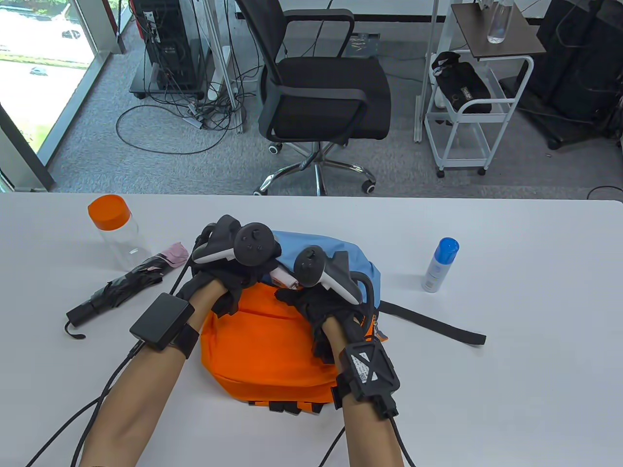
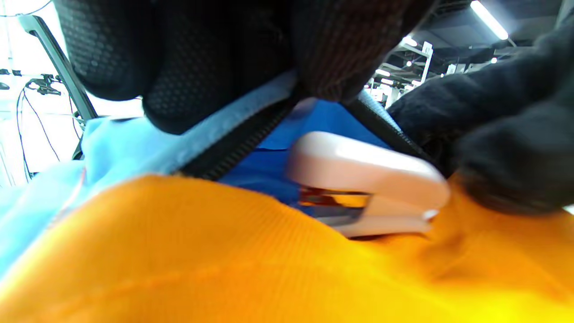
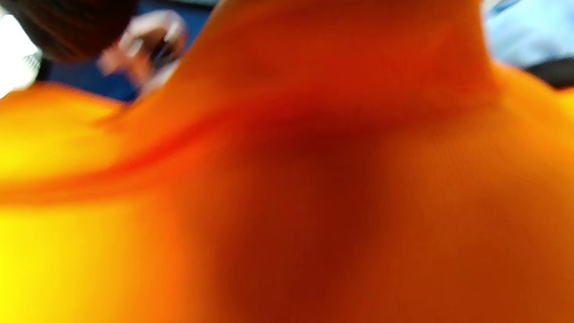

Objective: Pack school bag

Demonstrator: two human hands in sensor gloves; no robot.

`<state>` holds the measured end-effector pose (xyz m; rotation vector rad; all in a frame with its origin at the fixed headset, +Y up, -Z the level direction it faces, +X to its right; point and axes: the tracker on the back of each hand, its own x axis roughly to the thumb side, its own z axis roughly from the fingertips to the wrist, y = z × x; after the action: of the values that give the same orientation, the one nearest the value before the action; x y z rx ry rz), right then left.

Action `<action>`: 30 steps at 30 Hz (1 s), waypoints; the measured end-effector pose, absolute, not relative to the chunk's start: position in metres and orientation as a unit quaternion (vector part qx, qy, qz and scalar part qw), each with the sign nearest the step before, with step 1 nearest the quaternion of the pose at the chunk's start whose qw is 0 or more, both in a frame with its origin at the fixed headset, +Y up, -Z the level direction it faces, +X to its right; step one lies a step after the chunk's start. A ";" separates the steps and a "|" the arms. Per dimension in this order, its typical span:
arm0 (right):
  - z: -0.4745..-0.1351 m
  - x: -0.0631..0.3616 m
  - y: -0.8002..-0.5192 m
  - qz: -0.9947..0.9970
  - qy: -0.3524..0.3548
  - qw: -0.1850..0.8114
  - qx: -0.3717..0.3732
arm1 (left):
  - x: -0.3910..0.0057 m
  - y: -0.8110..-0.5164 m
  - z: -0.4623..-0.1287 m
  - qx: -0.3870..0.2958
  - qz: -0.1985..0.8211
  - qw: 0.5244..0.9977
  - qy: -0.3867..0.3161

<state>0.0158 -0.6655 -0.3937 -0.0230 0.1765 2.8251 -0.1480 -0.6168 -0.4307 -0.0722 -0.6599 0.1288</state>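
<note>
An orange and light-blue school bag (image 1: 263, 340) lies in the middle of the table with its zip mouth open at the far end. A pinkish-white stapler (image 1: 284, 278) sits in that mouth, half inside; it shows clearly in the left wrist view (image 2: 367, 179) against the blue lining. My left hand (image 1: 229, 277) grips the light-blue flap (image 2: 134, 143) at the zip edge and holds the mouth open. My right hand (image 1: 311, 296) rests on the orange front, and its fingers (image 2: 493, 143) hold the stapler's near end. The right wrist view is blurred, filled by orange fabric (image 3: 314, 202).
A clear bottle with an orange lid (image 1: 114, 228) and a folded black and pink umbrella (image 1: 121, 289) lie left of the bag. A white spray bottle with a blue cap (image 1: 439, 265) stands to the right. A black strap (image 1: 433, 328) trails right from the bag.
</note>
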 end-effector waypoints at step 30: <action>-0.395 0.195 -0.612 0.988 -0.051 0.012 -0.142 | -0.145 -0.617 -0.425 -0.016 0.023 0.951 -0.308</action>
<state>0.1945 -0.6122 -0.3952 -0.4436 -0.1596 3.0812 -0.1450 -0.6173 -0.4247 -0.0322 -0.6268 0.0471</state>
